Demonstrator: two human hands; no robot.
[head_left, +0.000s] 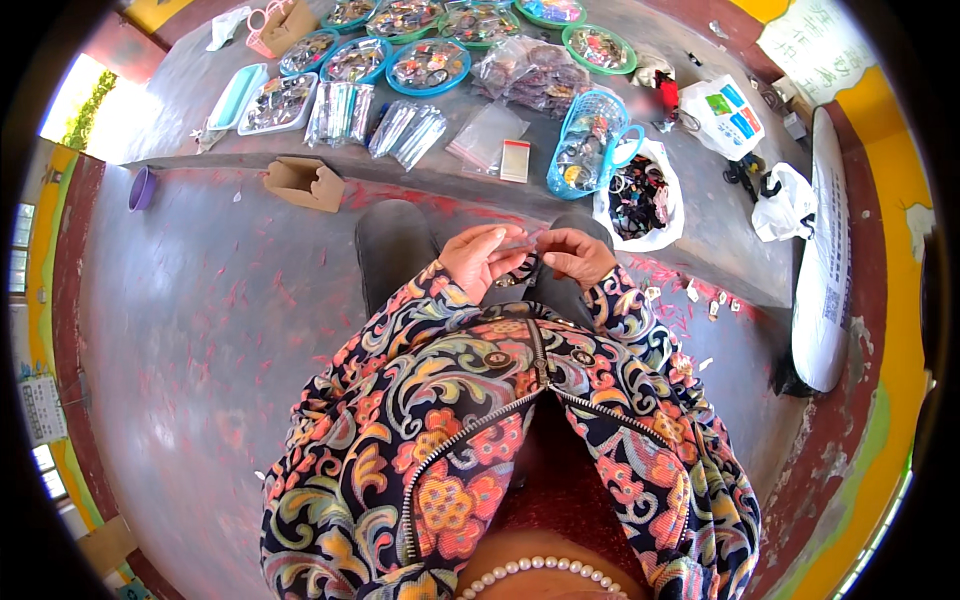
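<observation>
Over my lap my left hand is closed, its thumb and fingers pinching a thin, see-through plastic piece. My right hand is closed at the other side of this piece, fingertips bent in against its edge. The piece is too small and partly covered to tell its exact kind. Just below and between the hands, some small dark looped items show over my lap; they are partly hidden by my left hand and jacket.
On the raised ledge ahead stand round trays of small goods, a blue basket, plastic packets and a pile of bagged items. A white bag of dark bands sits at right. A cardboard box lies left.
</observation>
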